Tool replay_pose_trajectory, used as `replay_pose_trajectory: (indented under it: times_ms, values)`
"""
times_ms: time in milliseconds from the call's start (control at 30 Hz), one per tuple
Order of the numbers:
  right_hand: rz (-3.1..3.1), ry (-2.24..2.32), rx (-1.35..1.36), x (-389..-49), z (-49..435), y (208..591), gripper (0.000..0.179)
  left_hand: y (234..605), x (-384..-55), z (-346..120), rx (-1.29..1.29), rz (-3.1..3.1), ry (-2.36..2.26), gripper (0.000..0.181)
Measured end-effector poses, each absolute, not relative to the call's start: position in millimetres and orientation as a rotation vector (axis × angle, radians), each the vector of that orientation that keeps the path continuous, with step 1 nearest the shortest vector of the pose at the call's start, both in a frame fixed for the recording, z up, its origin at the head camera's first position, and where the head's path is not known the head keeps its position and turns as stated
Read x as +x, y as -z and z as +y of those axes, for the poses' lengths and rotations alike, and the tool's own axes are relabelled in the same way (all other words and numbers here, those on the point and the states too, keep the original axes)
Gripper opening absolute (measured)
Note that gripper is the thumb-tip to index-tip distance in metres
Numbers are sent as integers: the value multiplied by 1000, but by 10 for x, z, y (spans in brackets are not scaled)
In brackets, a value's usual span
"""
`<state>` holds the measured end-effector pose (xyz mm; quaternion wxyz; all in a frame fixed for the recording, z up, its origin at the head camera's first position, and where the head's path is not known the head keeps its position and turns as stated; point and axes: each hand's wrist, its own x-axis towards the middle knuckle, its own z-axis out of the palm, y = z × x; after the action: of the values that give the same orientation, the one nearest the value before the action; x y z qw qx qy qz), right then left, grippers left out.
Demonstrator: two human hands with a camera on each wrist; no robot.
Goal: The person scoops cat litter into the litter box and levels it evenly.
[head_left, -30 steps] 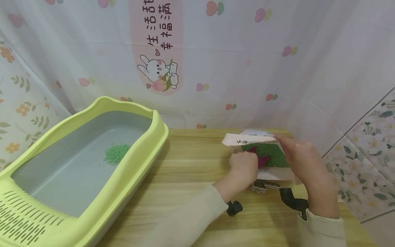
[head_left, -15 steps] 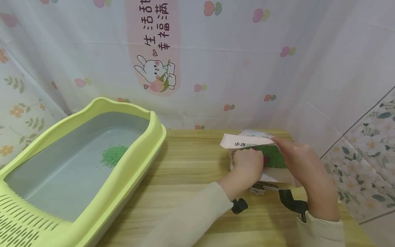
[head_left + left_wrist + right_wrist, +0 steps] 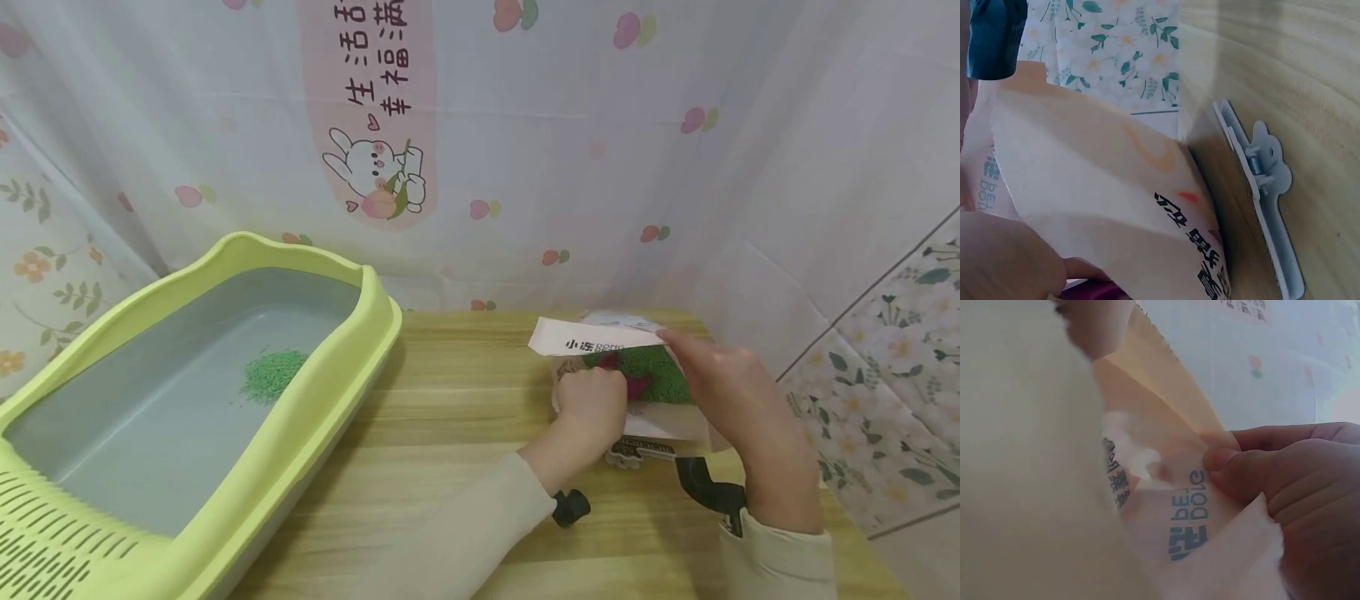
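My left hand (image 3: 592, 404) grips a magenta scoop (image 3: 639, 387) at the mouth of a pale paper bag (image 3: 667, 421). Green litter pellets (image 3: 663, 367) fill the bag around the scoop's visible part. Only a sliver of the magenta scoop (image 3: 1099, 290) shows beyond the bag wall in the left wrist view. My right hand (image 3: 738, 392) holds the bag's right side, keeping the mouth spread. Seen from the right wrist, thumb and finger of the right hand (image 3: 1297, 487) pinch the printed paper edge. The scoop's handle is hidden inside the left fist.
A litter box with a yellow-green rim (image 3: 315, 442) and grey basin stands at left, holding a small pile of green pellets (image 3: 273, 375). A grey bag clip (image 3: 1266, 187) lies on the wooden table (image 3: 450, 400) before the bag. A patterned curtain (image 3: 487, 150) hangs behind.
The left hand pushed rightward into the bag mouth half a second ago, then drew back left with the scoop. The right hand has kept its hold on the bag. The head view shifted slightly.
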<state>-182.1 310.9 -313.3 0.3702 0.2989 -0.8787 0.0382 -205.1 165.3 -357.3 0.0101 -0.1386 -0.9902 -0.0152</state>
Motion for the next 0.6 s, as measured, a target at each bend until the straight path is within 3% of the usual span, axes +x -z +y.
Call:
replay_pose_trajectory:
  times_ms: [300, 600]
  values:
    - [-2266, -124, 747, -1809, 3095, 3127, 45, 3546, -2103, 1699, -352, -3220, -114, 18]
    - [-2287, -122, 738, -1801, 3093, 3113, 51, 3609, -2156, 1682, -404, -3154, -59, 17]
